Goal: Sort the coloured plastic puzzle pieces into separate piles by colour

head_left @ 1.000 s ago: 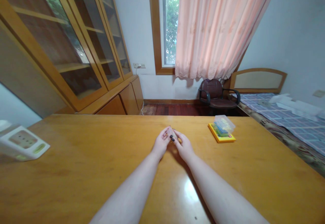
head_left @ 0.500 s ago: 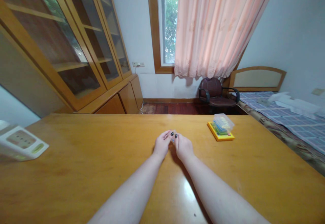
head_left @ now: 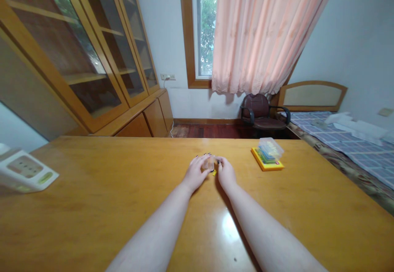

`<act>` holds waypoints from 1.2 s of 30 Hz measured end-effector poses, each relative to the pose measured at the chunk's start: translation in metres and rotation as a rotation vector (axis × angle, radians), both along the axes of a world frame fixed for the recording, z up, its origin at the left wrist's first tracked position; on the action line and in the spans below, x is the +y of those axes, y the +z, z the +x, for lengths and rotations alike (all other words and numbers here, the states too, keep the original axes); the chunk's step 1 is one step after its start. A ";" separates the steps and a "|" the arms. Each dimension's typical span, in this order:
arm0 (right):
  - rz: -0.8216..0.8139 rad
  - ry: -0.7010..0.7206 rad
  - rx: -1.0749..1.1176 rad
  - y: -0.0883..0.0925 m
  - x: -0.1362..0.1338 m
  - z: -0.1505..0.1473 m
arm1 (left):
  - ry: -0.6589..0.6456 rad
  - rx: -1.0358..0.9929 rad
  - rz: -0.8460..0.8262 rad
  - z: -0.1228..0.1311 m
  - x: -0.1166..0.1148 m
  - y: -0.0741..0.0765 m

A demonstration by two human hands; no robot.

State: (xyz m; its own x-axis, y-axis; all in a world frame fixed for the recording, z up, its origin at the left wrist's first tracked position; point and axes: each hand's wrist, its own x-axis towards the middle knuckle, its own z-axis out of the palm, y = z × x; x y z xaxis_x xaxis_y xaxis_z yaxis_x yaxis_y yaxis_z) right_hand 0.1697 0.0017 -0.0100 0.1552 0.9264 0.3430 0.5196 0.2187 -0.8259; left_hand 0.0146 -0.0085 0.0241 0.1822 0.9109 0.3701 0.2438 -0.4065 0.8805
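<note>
My left hand [head_left: 197, 171] and my right hand [head_left: 226, 171] meet at the middle of a wooden table [head_left: 101, 194]. Both have their fingers closed around a small clear object [head_left: 209, 163] held between them, just above the tabletop. A tiny yellow piece [head_left: 214, 173] shows under the fingertips. I cannot make out what the clear object is. To the right lies a yellow tray [head_left: 267, 160] with coloured pieces and a clear plastic lid on top, about a hand's width from my right hand.
A white device [head_left: 23, 172] sits at the table's left edge. Beyond the table stand glass-door wooden cabinets [head_left: 92, 58], a window with a pink curtain [head_left: 261, 33], a dark office chair [head_left: 261, 114] and a bed [head_left: 347, 140] at right.
My hands have shifted slightly forward and lowered toward the table. The fingers, pinched tip to tip before, now cup a small clear object between them.
</note>
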 end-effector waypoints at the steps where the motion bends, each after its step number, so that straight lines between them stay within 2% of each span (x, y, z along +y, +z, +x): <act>1: 0.004 -0.008 0.015 -0.001 0.001 0.001 | -0.018 0.017 0.006 0.000 -0.001 0.001; 6: 0.033 -0.045 0.087 -0.006 0.005 0.004 | -0.069 0.089 0.065 0.001 -0.002 0.000; 9: 0.014 -0.026 0.112 -0.001 0.002 0.003 | -0.036 0.043 0.061 0.002 -0.001 -0.003; 11: 0.035 0.050 0.115 0.006 -0.003 0.001 | 0.023 -0.086 0.010 0.003 0.003 -0.008; 13: 0.123 0.180 0.080 0.013 -0.009 -0.003 | 0.061 -0.290 -0.076 0.005 0.007 -0.014; 16: 0.256 0.311 -0.067 0.019 -0.016 -0.009 | 0.026 -0.539 -0.238 0.007 0.013 -0.020; 18: 0.266 0.280 -0.157 0.019 -0.018 -0.010 | -0.023 -0.583 -0.321 0.009 0.013 -0.022; 21: 0.235 0.224 -0.235 0.018 -0.017 -0.008 | -0.076 -0.572 -0.361 0.012 0.008 -0.020; 26: 0.265 0.245 -0.271 0.018 -0.017 -0.005 | -0.105 -0.518 -0.316 0.014 0.005 -0.016; 28: 0.299 0.210 -0.253 0.017 -0.017 -0.006 | -0.101 -0.506 -0.271 0.011 0.008 -0.014; 31: 0.300 0.109 -0.173 0.013 -0.014 -0.008 | 0.017 -0.427 -0.154 -0.005 0.015 -0.011; 33: 0.249 0.048 -0.099 0.008 -0.011 -0.009 | 0.210 -0.259 -0.130 -0.021 0.020 -0.009; 35: 0.192 0.015 -0.033 0.004 -0.007 -0.008 | 0.427 -0.042 -0.193 -0.039 0.025 -0.008; 36: 0.173 0.007 -0.009 0.003 -0.006 -0.008 | 0.484 0.027 -0.202 -0.047 0.027 -0.007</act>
State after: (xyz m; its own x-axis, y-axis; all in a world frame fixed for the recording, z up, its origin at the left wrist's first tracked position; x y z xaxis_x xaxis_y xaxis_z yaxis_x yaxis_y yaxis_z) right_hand 0.1621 -0.0039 -0.0074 0.1449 0.8544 0.4990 0.5244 0.3614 -0.7710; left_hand -0.0328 0.0188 0.0166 -0.2702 0.9460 0.1790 0.3852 -0.0641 0.9206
